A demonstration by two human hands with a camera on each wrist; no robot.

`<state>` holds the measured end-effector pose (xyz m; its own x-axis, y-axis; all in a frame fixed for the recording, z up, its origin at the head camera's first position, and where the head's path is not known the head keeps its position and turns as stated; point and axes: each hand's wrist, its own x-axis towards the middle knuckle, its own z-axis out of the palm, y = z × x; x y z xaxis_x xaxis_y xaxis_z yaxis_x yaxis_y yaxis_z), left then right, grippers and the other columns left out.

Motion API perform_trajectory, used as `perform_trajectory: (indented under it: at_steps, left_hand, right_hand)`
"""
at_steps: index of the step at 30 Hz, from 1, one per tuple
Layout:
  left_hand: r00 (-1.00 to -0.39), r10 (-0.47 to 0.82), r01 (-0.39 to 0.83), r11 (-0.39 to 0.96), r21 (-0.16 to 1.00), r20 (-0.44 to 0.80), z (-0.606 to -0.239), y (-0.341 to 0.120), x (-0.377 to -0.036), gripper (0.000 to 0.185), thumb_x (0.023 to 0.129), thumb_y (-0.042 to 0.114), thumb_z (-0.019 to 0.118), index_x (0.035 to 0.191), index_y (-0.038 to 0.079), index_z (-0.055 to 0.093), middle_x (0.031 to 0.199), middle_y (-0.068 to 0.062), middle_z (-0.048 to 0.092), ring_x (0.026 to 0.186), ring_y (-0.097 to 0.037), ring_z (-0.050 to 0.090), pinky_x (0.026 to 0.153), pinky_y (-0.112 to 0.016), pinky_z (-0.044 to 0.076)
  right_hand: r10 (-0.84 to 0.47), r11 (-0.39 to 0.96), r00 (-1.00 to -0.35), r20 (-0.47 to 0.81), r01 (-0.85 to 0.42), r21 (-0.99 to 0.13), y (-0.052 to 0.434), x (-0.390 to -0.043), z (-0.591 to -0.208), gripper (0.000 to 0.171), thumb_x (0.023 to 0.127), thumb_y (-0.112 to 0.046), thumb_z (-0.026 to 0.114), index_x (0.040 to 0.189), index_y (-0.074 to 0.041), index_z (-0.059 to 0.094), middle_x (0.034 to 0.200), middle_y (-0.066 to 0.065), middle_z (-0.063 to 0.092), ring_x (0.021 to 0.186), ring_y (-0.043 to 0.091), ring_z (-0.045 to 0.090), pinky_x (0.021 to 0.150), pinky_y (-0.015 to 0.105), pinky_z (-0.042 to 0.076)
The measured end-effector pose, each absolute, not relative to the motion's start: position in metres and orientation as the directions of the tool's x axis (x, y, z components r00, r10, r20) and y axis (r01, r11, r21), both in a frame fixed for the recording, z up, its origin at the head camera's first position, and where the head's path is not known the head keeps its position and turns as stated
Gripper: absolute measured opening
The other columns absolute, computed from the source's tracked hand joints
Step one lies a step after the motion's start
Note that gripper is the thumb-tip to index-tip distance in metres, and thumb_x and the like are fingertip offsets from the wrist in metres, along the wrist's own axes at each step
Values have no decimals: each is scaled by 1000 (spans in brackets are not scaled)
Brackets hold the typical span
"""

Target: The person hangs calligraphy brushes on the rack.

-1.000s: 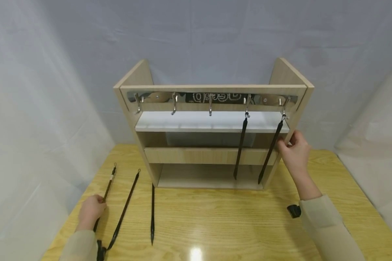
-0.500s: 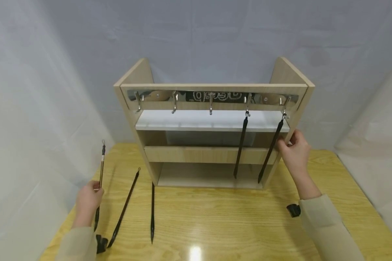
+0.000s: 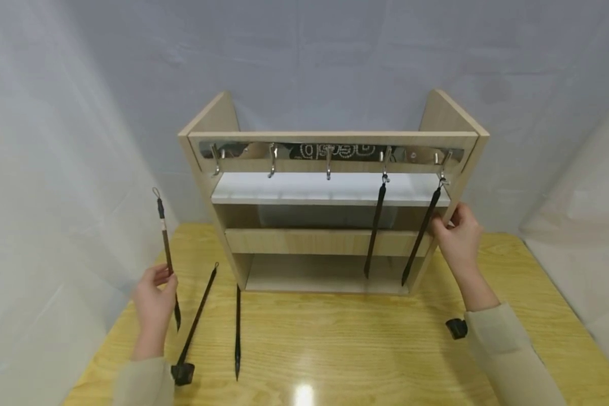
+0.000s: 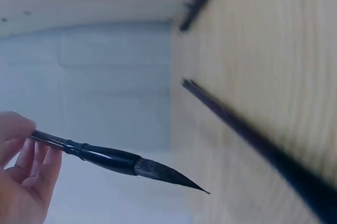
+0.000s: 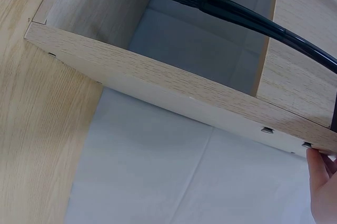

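Observation:
Raised over the left of the table, a calligraphy brush (image 3: 166,242) is pinched by its brown handle between the thumb and fingers of my left hand (image 3: 154,299). Its hanging loop is at the top and its dark bristles (image 4: 168,173) point down. My right hand (image 3: 459,239) grips the right side panel of a wooden shelf (image 3: 309,242), thumb at the front edge. Across the shelf's top front runs a shiny hook rail (image 3: 352,151). Two dark brushes, one (image 3: 375,231) on the fourth hook and another (image 3: 422,237) on the rightmost, hang by their loops.
Two more brushes lie on the wooden table (image 3: 335,344): one slanted (image 3: 199,313), partly behind the left wrist's black camera (image 3: 183,373), and one (image 3: 237,332) by the shelf's lower left corner. Pale sheeting (image 3: 330,62) surrounds the table.
My left hand has lifted the brush off the table and brought it up and slightly right, turning it more upright. The right hand stays on the shelf's side.

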<state>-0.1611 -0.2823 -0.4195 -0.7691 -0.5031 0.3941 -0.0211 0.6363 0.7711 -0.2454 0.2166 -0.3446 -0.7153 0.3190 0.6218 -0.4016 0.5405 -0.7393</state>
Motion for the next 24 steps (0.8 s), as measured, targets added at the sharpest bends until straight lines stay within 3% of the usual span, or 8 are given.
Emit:
perform_trajectory:
  at_steps: [4,10,17,22,24]
  left_hand:
    - [-710,-512,54,644,763,482,-418,-268,-160,23,81,-1,56,104,-8,58,91,-20,61,79,-19,56,58,-1,34]
    - [-677,-523,133,604,786,517,-412,-244,-154,21,80,-4,58,101,-8,58,88,-18,61,74,7,46,57,0,38]
    - [-664,-504,221,573,789,552,-409,-217,-149,21,79,-5,59,99,-9,59,87,-20,61,76,6,48,60,-1,41]
    - [-663,-473,286,556,780,580,-409,-200,-150,20,78,-6,61,97,-10,60,86,-19,61,77,5,50,60,-2,42]
    - [-663,-463,309,547,778,588,-409,-193,-151,19,77,-8,62,96,-10,60,85,-19,61,77,4,50,59,-3,43]
  right_hand:
    - [319,531,-711,626,-413,-740,216,-245,-345,22,74,5,56,95,11,55,81,18,60,74,-13,48,58,3,42]
    - [314,531,-710,630,-418,-737,216,-244,-344,22,74,4,57,95,10,55,83,18,60,77,-11,49,59,4,42]
    - [319,537,-707,632,-415,-735,216,-245,-345,21,74,5,56,95,11,55,82,18,60,75,-12,49,57,3,41]
    - [327,562,-690,646,-407,-720,216,-246,-347,21,74,4,57,94,10,56,79,13,61,76,10,60,54,3,41]
    - [323,568,-689,649,-407,-715,217,-246,-348,21,74,3,57,94,9,56,79,14,61,74,11,61,52,3,40]
